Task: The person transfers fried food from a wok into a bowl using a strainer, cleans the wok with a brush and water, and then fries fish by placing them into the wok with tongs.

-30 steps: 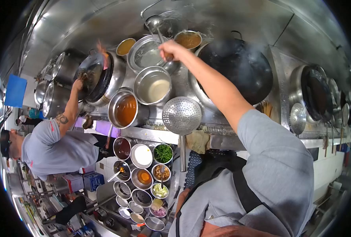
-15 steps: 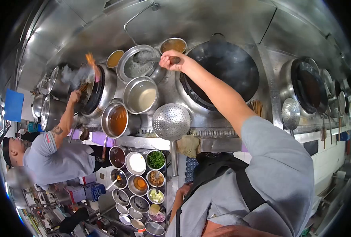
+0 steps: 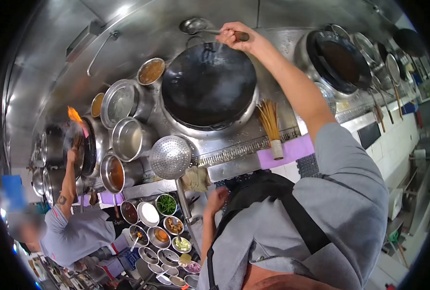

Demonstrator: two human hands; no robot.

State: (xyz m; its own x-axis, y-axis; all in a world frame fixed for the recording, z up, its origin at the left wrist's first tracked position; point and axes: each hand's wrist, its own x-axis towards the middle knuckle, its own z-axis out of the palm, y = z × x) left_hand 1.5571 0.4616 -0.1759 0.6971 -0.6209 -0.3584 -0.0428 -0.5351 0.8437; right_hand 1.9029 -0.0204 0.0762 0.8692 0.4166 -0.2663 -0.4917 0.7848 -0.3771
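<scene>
My right hand (image 3: 234, 36) is raised over the far rim of a large black wok (image 3: 207, 82) and grips the wooden handle of a steel ladle (image 3: 194, 25). The ladle's bowl points left, just beyond the wok's far edge. The wok sits in its burner ring and looks dark inside. My left hand (image 3: 218, 198) hangs low by the front of the counter, close to the long handle of a perforated skimmer (image 3: 170, 157). Its fingers are too small to read.
A bamboo brush (image 3: 270, 121) leans at the wok's right. Left of the wok stand steel pots (image 3: 128, 137) and a sauce bowl (image 3: 151, 71). Several condiment bowls (image 3: 162, 227) sit below. A co-worker (image 3: 72, 232) tends a flaming wok (image 3: 74, 116) at far left. Another wok (image 3: 338, 58) sits right.
My right hand carried the ladle from the steel basin on the left over to the far rim of the black wok. My view swung right, and my left hand came into sight.
</scene>
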